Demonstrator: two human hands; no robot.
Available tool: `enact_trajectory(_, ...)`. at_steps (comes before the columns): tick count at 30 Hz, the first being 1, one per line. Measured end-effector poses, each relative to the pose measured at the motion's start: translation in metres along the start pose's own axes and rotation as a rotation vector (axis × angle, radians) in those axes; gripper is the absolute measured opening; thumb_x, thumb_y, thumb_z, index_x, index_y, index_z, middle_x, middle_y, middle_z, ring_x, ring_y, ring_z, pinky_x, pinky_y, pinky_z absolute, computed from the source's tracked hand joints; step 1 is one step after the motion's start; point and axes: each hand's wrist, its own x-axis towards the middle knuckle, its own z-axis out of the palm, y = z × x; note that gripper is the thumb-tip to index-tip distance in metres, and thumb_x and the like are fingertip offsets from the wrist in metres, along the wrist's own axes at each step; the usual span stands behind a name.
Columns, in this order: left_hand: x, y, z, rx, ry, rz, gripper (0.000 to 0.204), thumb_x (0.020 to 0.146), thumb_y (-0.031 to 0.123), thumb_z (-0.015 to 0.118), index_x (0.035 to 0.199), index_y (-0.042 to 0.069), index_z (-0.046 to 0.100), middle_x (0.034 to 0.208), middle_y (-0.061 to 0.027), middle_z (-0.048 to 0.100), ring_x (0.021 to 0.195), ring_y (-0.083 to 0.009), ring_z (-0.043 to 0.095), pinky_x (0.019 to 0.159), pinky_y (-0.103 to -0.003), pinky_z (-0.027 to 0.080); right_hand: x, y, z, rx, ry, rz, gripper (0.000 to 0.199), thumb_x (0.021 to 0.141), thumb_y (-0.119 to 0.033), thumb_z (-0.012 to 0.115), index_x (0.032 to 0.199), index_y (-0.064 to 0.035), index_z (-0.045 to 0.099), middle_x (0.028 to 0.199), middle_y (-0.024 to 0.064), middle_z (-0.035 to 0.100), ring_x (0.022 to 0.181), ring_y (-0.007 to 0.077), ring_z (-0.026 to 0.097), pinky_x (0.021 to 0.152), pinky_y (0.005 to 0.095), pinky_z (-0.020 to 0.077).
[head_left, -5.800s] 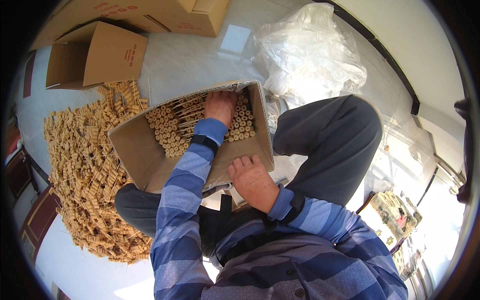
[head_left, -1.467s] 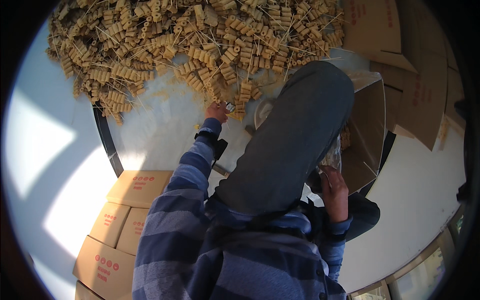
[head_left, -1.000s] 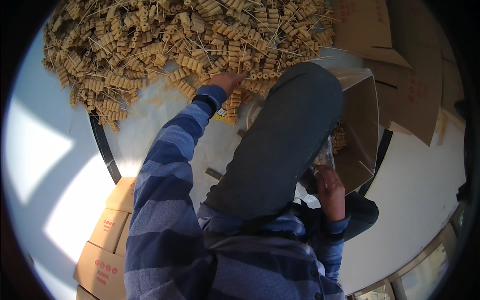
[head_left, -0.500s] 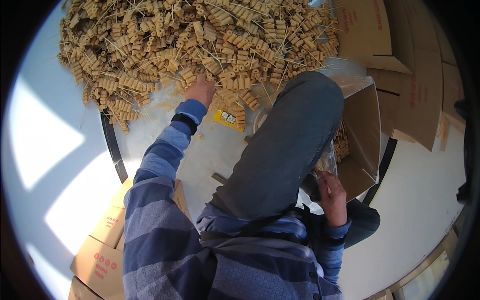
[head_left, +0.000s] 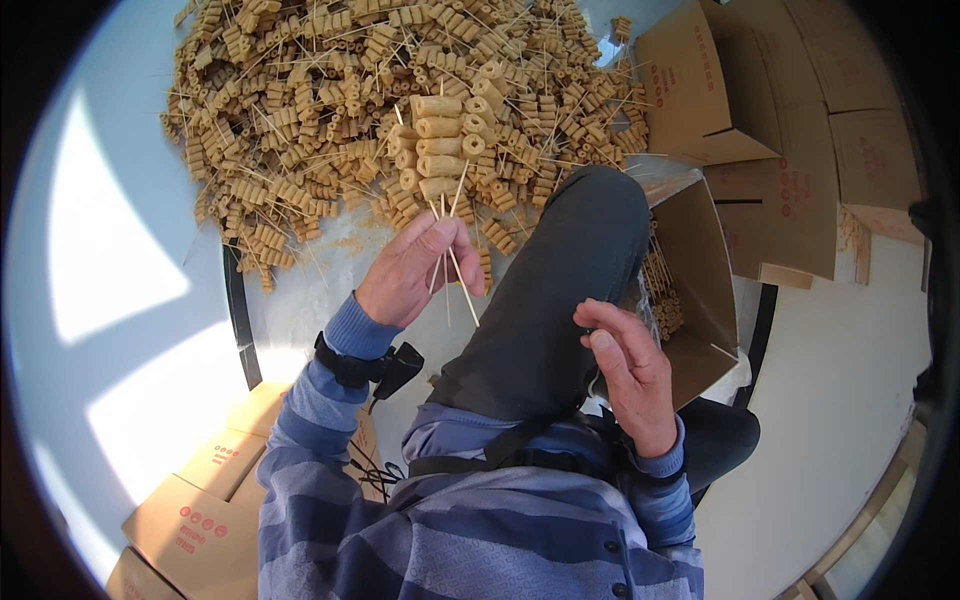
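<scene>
My left hand point(head_left: 418, 262) is closed around the bare sticks of a small bunch of skewers point(head_left: 440, 140). Tan, hollow, tube-shaped rolls are threaded on them, pointing up and away from me, while the stick ends poke out below my fingers. Beyond the bunch spreads a large heap of similar skewers point(head_left: 290, 130). Right of my raised knee, my right hand point(head_left: 632, 375) hovers with bent fingers and thumb apart, nothing visible in it. Close by is an open cardboard box point(head_left: 705, 270) with a plastic liner and more skewers point(head_left: 662, 300) inside.
Another open carton point(head_left: 690, 85) stands at the far right, beside stacked cardboard boxes point(head_left: 800, 190). More boxes point(head_left: 205, 520) sit at the lower left. My bent leg point(head_left: 560, 290) lies between the heap and the lined box. A dark device is strapped to my left wrist.
My left hand has come up from the heap's near edge, now holding the skewers. My right hand has lifted a little and moved left from the box's side. The view has shifted slightly.
</scene>
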Motion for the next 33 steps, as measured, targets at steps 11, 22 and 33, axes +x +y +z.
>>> enact_trajectory(11,-0.005,-0.045,0.12,0.557,-0.506,-0.152,0.031,0.107,0.027,0.047,0.119,-0.001,0.051,0.099,-0.0112,0.062,0.09,-0.0213,0.063,0.083,-0.035,0.052,-0.004,0.009,0.006,0.611,-0.048,0.287,0.033,0.109,-0.025,0.041,0.117,-0.0007,0.062,0.116,0.0127,0.066,0.09,0.0201,0.068,0.085,0.0313,0.0535)
enact_trajectory(22,0.08,-0.193,-0.115,1.534,0.298,0.043,0.045,0.087,0.0,0.058,0.13,0.014,0.058,0.112,-0.0148,0.062,0.096,-0.033,0.067,0.078,-0.044,0.056,0.009,0.036,-0.041,0.684,0.323,0.136,0.038,0.109,-0.034,0.037,0.12,-0.0034,0.057,0.064,0.006,0.057,0.073,0.0255,0.064,0.077,0.0392,0.0525)
enact_trajectory(33,0.161,-0.252,-0.167,1.816,-0.078,-0.324,0.03,0.094,0.009,0.049,0.124,0.01,0.053,0.102,-0.0198,0.068,0.095,-0.0373,0.069,0.076,-0.047,0.056,0.014,0.057,-0.044,0.592,0.352,0.266,0.037,0.109,-0.029,0.037,0.121,0.0006,0.055,0.067,0.0104,0.059,0.074,0.0281,0.064,0.078,0.0397,0.0505)
